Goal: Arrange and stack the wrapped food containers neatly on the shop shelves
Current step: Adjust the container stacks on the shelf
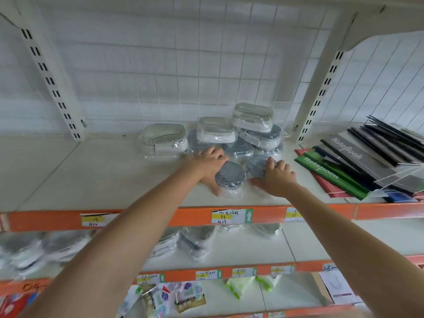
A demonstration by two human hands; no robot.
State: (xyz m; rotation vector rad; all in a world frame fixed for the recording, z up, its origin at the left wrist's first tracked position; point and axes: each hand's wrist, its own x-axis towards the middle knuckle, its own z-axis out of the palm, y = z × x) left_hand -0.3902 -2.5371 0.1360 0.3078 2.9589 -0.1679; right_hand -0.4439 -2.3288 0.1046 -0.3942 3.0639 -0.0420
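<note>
You face a white shop shelf [114, 171] with an orange front edge carrying price labels [231, 216], backed by a white wire grid [183, 65] over a tiled wall. Both your arms reach onto it. Your left hand [210, 165] grips a dark-lidded wrapped container [229, 176] near the shelf front, thumb under its near side and fingers over the far side. Your right hand [274, 177] lies with straight fingers on a second dark container [258, 164] just beside the first. Behind them sits a loose pile of wrapped containers [241, 136], some clear and white, some dark, a few stacked 2 high against the grid. To the right, notebooks [348, 166] fan out past the upright post [321, 88]. More wrapped containers [183, 244] lie on the shelf below.
</note>
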